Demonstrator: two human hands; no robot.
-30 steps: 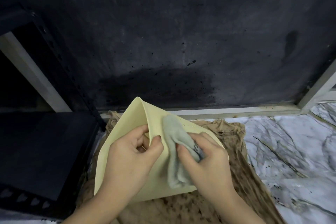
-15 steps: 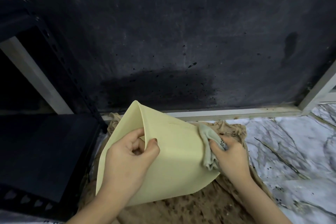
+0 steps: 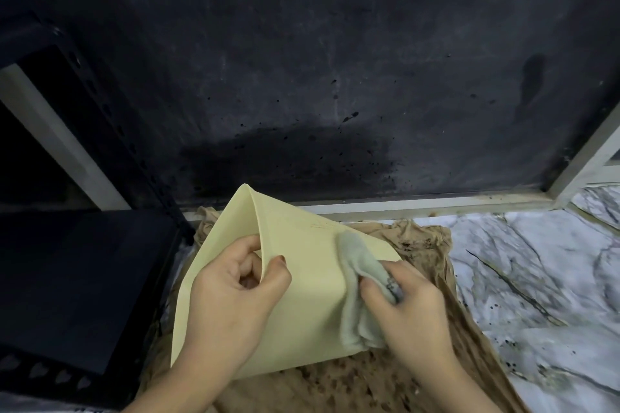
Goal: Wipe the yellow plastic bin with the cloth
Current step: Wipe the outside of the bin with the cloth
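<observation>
At nine o'clock a dark shelf unit (image 3: 67,278) cut off by the frame, left hand (image 3: 231,308) pinching the yellow plastic bin (image 3: 302,305) at its corner edge, fingertips hidden inside, bin tilted at six o'clock over a stained brown fabric (image 3: 432,265), right hand (image 3: 412,312) clutching the grey cloth (image 3: 362,292) against its right face, bin's underside unseen.

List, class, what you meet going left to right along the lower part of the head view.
Black shelf unit → left hand gripping the pale yellow plastic bin → grey-green cloth → right hand → white marbled floor.
</observation>
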